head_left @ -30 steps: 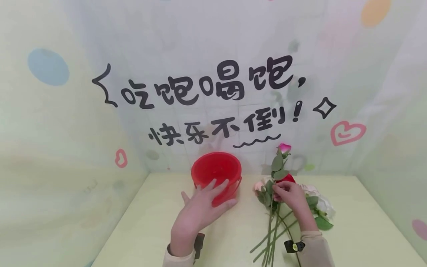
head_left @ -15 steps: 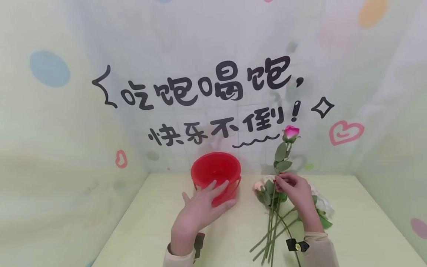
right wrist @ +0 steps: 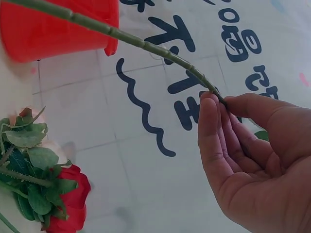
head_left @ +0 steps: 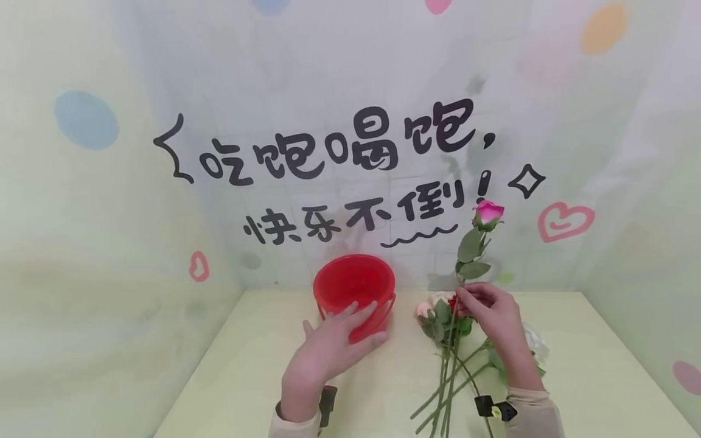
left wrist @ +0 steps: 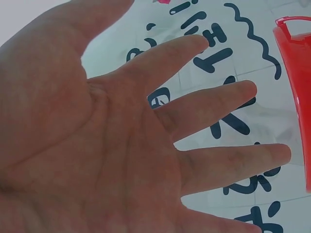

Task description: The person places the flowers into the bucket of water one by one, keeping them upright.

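My right hand [head_left: 495, 316] pinches the green stem [right wrist: 146, 46] of a pink rose [head_left: 488, 215] between thumb and fingertips. The bloom stands upright against the backdrop, above the other flowers. In the right wrist view the stem bends away from the fingertips toward the upper left. My left hand [head_left: 328, 353] is spread, palm facing away from the head camera, in front of a red bucket [head_left: 350, 277]. Its fingers overlap the bucket's near side in the head view; in the left wrist view the fingertips point toward the bucket [left wrist: 297, 97] with a gap between.
A pile of flowers lies right of the bucket: a peach rose [head_left: 424, 309], a white flower [head_left: 535, 344] and a red rose [right wrist: 73, 201], mostly hidden by the right hand in the head view. Several stems [head_left: 432, 401] cross toward the front. A printed backdrop [head_left: 306, 73] stands behind the table.
My right hand has drawn the pink rose up and slightly right, away from the pile. The left hand stays in front of the bucket. The head view has tilted slightly.
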### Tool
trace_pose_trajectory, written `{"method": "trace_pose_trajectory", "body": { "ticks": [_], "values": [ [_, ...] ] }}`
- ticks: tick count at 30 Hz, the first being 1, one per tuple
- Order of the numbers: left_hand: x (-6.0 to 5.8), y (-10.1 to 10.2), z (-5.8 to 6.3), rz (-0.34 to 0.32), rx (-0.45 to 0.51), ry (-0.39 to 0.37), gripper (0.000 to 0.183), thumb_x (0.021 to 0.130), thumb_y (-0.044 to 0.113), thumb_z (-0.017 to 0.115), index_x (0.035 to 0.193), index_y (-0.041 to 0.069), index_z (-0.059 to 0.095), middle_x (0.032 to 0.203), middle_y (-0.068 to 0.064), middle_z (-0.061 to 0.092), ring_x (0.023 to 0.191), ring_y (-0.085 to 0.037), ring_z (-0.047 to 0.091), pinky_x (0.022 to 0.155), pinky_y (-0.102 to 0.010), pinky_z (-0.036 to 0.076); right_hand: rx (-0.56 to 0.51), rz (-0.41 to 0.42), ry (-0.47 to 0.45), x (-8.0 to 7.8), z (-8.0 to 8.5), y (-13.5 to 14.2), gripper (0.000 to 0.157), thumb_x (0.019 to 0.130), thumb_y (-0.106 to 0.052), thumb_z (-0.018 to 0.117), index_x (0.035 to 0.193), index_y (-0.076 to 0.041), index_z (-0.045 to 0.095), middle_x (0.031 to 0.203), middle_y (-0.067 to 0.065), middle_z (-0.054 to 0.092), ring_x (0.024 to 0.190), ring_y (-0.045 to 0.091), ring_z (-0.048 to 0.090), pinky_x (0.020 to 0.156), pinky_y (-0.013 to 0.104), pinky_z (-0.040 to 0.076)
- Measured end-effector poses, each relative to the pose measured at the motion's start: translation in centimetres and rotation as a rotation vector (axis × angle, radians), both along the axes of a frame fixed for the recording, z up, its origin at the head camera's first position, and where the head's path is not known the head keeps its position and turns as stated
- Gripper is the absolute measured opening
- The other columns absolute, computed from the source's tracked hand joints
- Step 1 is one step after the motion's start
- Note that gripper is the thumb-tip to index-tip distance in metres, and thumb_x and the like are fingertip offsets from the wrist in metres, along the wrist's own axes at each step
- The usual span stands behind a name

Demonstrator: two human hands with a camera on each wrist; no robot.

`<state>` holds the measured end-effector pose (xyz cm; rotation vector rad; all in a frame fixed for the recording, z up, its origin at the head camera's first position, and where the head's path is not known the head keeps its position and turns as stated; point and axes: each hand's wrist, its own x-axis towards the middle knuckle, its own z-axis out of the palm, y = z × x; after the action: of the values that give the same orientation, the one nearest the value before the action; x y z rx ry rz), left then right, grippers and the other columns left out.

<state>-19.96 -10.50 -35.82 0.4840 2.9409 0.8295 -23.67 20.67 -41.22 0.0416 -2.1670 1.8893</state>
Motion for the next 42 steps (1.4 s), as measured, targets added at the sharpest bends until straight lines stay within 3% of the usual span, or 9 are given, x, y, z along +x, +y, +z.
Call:
{"method": "trace_pose_trajectory", "body": {
  "ticks": [7, 13, 18, 23, 28, 34, 42],
  "values": [
    [-0.3, 0.1, -0.1, 0.011, 0.002, 0.021, 0.073, 0.092, 0.061, 0.071, 0.157, 0.035, 0.052, 0.159, -0.011, 0.05, 0.143, -0.042, 0.045, 0.107, -0.091, 0.015, 0.001, -0.017, 0.019, -0.3, -0.4, -0.2, 0.035, 0.102, -0.021, 0.073, 0.119, 0.009, 0.07, 0.096, 0.015, 0.076, 0.079, 0.019, 0.075, 0.075, 0.028, 0.063],
    [-0.2, 0.0, -0.1, 0.103, -0.042, 0.076, 0.077, 0.09, 0.062, 0.071, 0.158, 0.032, 0.051, 0.166, -0.011, 0.04, 0.15, -0.05, 0.033, 0.107, -0.092, 0.005, 0.008, -0.032, 0.015, -0.4, -0.4, -0.5, 0.037, 0.101, -0.022, 0.074, 0.12, 0.009, 0.071, 0.096, 0.016, 0.076, 0.078, 0.014, 0.074, 0.074, 0.027, 0.063],
    [-0.3, -0.1, 0.1, 0.165, -0.066, 0.108, 0.079, 0.09, 0.057, 0.075, 0.16, 0.031, 0.05, 0.169, -0.011, 0.035, 0.152, -0.054, 0.027, 0.109, -0.09, 0.003, 0.019, -0.071, 0.052, -0.5, 0.2, -0.6, 0.039, 0.102, -0.028, 0.074, 0.12, 0.006, 0.072, 0.093, 0.01, 0.077, 0.078, 0.01, 0.074, 0.071, 0.025, 0.062],
    [-0.4, -0.1, 0.0, 0.157, -0.07, 0.116, 0.079, 0.089, 0.058, 0.075, 0.159, 0.031, 0.05, 0.169, -0.01, 0.036, 0.151, -0.054, 0.026, 0.108, -0.091, 0.003, -0.035, -0.107, 0.086, -0.6, 1.1, -1.0, 0.041, 0.101, -0.03, 0.074, 0.121, 0.007, 0.071, 0.086, -0.001, 0.076, 0.077, 0.012, 0.075, 0.072, 0.023, 0.062],
    [-0.6, -0.2, -0.3, 0.163, -0.055, 0.093, 0.078, 0.09, 0.058, 0.073, 0.159, 0.03, 0.051, 0.169, -0.012, 0.036, 0.151, -0.057, 0.026, 0.108, -0.091, 0.002, -0.128, -0.136, 0.112, -0.4, 1.6, -1.5, 0.036, 0.101, -0.021, 0.075, 0.119, 0.01, 0.07, 0.083, -0.005, 0.076, 0.077, 0.013, 0.076, 0.074, 0.022, 0.062],
    [-2.3, -1.1, -1.4, 0.228, -0.059, 0.059, 0.076, 0.093, 0.054, 0.071, 0.161, 0.026, 0.048, 0.17, -0.015, 0.032, 0.149, -0.062, 0.025, 0.107, -0.092, 0.004, -0.208, -0.124, 0.153, -0.9, 1.7, -2.0, 0.032, 0.099, -0.012, 0.075, 0.117, 0.014, 0.069, 0.082, -0.002, 0.076, 0.074, 0.01, 0.074, 0.075, 0.025, 0.063],
    [-5.3, -2.5, -3.1, 0.288, -0.067, 0.05, 0.084, 0.096, 0.051, 0.07, 0.166, 0.018, 0.037, 0.169, -0.02, 0.03, 0.142, -0.064, 0.036, 0.104, -0.093, 0.014, -0.218, -0.094, 0.21, -1.7, 1.8, -2.3, 0.029, 0.1, -0.009, 0.074, 0.115, 0.015, 0.069, 0.082, -0.002, 0.076, 0.074, 0.01, 0.074, 0.074, 0.025, 0.063]
  ]
}}
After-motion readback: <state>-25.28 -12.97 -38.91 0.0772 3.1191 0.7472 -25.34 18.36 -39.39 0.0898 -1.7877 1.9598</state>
